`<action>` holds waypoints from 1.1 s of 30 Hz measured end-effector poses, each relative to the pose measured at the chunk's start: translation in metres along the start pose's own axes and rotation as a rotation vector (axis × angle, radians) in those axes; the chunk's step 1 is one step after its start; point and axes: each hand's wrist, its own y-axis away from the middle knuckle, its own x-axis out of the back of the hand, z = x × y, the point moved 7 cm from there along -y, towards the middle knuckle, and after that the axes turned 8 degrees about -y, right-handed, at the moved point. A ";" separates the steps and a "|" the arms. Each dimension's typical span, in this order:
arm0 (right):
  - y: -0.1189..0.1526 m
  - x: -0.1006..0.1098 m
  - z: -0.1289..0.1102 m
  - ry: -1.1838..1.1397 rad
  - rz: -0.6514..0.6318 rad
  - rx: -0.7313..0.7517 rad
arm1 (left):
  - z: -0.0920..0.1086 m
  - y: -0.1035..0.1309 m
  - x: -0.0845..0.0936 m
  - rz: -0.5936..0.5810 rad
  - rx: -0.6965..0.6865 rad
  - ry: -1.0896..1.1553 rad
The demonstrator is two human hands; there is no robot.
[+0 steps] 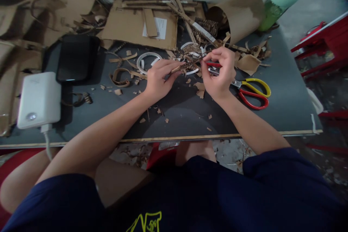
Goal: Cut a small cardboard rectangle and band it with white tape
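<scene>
A thin strip of corrugated cardboard (190,64) spans the gap between my two hands above the dark table. My left hand (161,78) is closed on its left end, thumb and fingers pressed together. The strip's other end is at the fingertips of my right hand (219,71), which are pinched together. Scissors (254,92) with one yellow and one red handle lie beside my right wrist, their blades partly hidden behind the hand. Another red-handled tool (213,64) shows partly behind my right fingers. A white ring (139,66) rests just beyond my left hand.
Cardboard scraps (200,88) litter the table (179,116). Behind lie a flat cardboard sheet (125,25), stacked strips and a rolled cardboard tube (244,14). A green bottle (282,0) stands back right. At left are a black device (77,58) and a white power bank (40,98) with a cable.
</scene>
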 end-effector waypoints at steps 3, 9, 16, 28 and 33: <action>-0.001 0.001 -0.003 -0.003 0.032 0.023 | -0.002 0.000 -0.001 -0.016 0.034 -0.016; 0.000 -0.007 0.001 -0.056 -0.024 -0.024 | -0.006 0.001 -0.005 -0.073 0.098 -0.021; -0.001 -0.009 -0.001 -0.085 -0.034 0.016 | -0.002 0.001 -0.003 -0.079 0.112 -0.055; 0.001 -0.007 -0.002 -0.052 -0.019 0.063 | -0.006 0.006 -0.006 -0.193 0.265 0.036; 0.000 0.001 -0.014 -0.022 0.144 0.191 | -0.032 0.012 -0.010 -0.109 0.368 0.050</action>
